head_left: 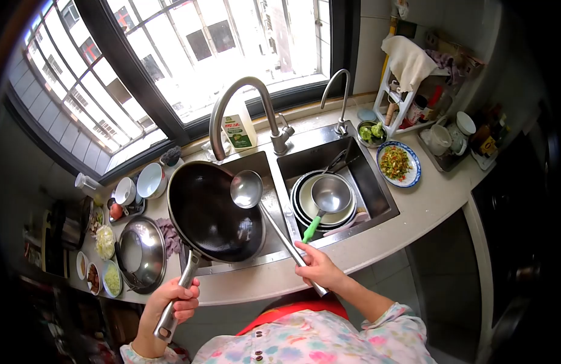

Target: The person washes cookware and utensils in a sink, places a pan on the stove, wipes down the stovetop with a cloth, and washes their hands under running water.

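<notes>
My left hand (176, 300) is wrapped round the metal handle of a dark wok (211, 224), tilted over the left sink basin (259, 162). In my right hand (320, 269) is the long handle of a steel ladle (246, 188), its bowl over the wok's right side. Whether the ladle touches the wok I cannot tell. The inside of the wok looks dark and shiny. Above it curves the large faucet (241, 91). A green-handled strainer or scoop (331, 193) lies on stacked bowls (300, 215) in the right basin.
A plate of chopped food (397, 164) and a bowl of greens (371, 132) stand right of the sink. Left are a steel lid (153, 255), a purple cloth (169, 235), white bowls (152, 181) and several dishes of ingredients (112, 279). Behind stands a detergent bottle (240, 130).
</notes>
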A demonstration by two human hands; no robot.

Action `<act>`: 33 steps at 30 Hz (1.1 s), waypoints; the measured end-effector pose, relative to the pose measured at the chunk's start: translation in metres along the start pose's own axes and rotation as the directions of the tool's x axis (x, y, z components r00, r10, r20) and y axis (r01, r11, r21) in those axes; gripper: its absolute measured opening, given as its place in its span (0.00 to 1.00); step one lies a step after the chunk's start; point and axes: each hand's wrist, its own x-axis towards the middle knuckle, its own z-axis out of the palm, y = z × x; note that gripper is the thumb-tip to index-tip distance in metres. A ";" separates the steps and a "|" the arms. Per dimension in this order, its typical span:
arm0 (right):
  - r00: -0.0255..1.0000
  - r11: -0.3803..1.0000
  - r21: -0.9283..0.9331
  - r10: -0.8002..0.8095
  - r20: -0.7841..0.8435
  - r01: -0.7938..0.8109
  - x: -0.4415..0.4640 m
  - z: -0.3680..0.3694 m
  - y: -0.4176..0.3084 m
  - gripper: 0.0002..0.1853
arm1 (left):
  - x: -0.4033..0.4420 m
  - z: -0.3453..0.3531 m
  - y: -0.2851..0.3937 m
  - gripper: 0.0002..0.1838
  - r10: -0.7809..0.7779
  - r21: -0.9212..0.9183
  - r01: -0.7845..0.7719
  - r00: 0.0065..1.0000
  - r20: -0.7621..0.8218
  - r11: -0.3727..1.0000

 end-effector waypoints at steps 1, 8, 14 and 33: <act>1.000 0.999 0.039 0.002 0.011 -0.003 -0.005 0.004 -0.001 0.36 | -0.003 -0.004 -0.012 0.13 0.012 -0.025 -0.010 0.997 0.075 1.000; 0.997 0.990 0.117 -0.080 0.017 0.078 -0.055 0.025 -0.024 0.35 | -0.008 -0.017 -0.104 0.16 0.032 -0.312 0.099 0.920 0.390 0.945; 0.985 0.979 -0.112 -0.164 0.052 0.169 -0.074 0.004 -0.009 0.32 | 0.028 0.003 -0.161 0.18 0.061 -0.332 0.177 0.799 0.598 0.927; 0.499 0.984 -0.134 -0.057 -0.865 -0.120 -0.004 -0.413 -0.039 0.17 | 0.176 0.130 -0.228 0.18 0.044 -0.316 0.158 0.835 0.548 0.936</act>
